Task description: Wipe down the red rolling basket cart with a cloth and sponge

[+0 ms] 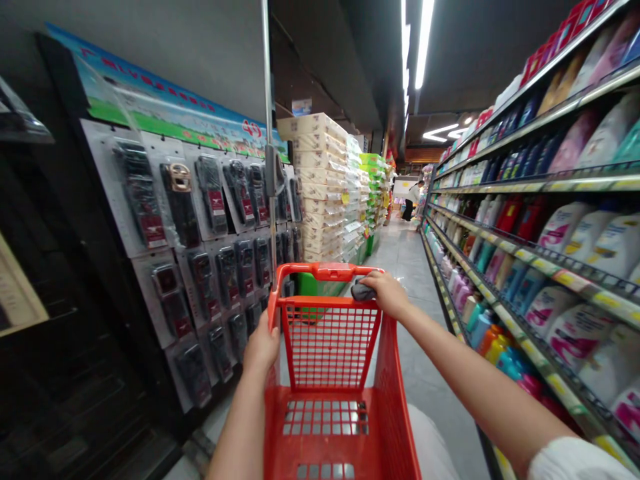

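On your right, the long shelf [550,268] goes far to the back, full with bottles [563,223]. On your left stands the display rack [165,117], on which packed belts [183,200] are hanging. Between these, the grey tiled floor [400,257] makes an open lane; its right border is the low shelf edge, and its left border, further on, is the tall stacks of boxes [320,200]. The open floor is seen mostly ahead and to the right of the red basket [395,373], while its left side is near to the rack. The basket is before you, at the lower middle, with its mesh panel [330,347] standing up at the far end. A thin metal pole [267,80] rises at its left top corner. Far in the lane, a person [411,195] is bending beside the shelf. Your left hand [261,347] is closed on the left rim of the basket. Your right hand [389,293] is curled over its right top corner, with a dark grey piece [361,291] at the fingers.
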A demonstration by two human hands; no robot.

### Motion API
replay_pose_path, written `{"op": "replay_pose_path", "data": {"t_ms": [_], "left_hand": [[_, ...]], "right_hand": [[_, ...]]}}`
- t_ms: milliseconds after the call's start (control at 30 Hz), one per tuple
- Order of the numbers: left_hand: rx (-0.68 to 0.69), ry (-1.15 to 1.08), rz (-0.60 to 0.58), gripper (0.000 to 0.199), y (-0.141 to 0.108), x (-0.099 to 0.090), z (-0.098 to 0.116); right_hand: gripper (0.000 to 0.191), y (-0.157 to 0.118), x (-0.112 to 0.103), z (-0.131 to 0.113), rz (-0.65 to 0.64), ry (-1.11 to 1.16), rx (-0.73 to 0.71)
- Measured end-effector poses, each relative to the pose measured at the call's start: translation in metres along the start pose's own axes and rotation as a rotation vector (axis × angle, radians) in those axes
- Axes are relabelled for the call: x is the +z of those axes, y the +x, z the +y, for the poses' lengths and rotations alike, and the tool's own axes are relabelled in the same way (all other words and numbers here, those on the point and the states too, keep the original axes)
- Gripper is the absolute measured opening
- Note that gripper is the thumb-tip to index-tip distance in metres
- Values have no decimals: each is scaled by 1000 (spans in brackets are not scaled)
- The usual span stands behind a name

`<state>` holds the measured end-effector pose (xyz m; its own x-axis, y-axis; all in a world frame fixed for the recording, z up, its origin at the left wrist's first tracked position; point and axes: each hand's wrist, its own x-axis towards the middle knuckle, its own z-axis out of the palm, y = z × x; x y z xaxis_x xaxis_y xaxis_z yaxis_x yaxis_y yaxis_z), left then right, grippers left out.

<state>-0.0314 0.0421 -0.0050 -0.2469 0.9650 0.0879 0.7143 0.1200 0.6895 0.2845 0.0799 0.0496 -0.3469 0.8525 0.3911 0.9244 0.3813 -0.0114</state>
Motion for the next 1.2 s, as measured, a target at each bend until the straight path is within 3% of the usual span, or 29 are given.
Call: {"op": "replay_pose_path", "data": {"t_ms": [67, 167, 233, 367, 500, 667, 833, 933, 1033, 1133, 1200], "left_hand": [[2, 1, 5, 61, 2, 0, -1], [-16, 16, 19, 59, 4, 2, 0], [-38, 20, 17, 58, 4, 3, 0], [-24, -32, 3, 61, 4, 6, -1], [86, -213, 50, 60, 8, 12, -7], [129, -322, 93, 48, 15, 21, -12], [141, -490, 149, 49, 21, 29, -19], [23, -731, 3, 65, 22, 27, -30], [-137, -958, -186, 88, 19, 16, -42], [-163, -1089, -283, 101, 14, 3, -48], [-152, -1111, -324, 105, 12, -3, -47]], "right_hand": [[43, -3, -8, 7, -7, -90, 36], [33, -21, -6, 7, -132, -178, -52], [28, -33, -1, 1, -143, -211, -81], [28, -35, 2, -11, -109, -136, -13], [43, -21, 15, -26, 27, 63, -26], [56, 5, 56, -90, 13, 76, 100], [52, 59, 80, -168, 129, 433, 77], [52, 65, 92, -204, 164, 601, 98], [55, 31, 105, -227, 167, 698, 100], [49, -8, 111, -235, 156, 801, 19], [42, -13, 107, -230, 120, 838, -67]]}}
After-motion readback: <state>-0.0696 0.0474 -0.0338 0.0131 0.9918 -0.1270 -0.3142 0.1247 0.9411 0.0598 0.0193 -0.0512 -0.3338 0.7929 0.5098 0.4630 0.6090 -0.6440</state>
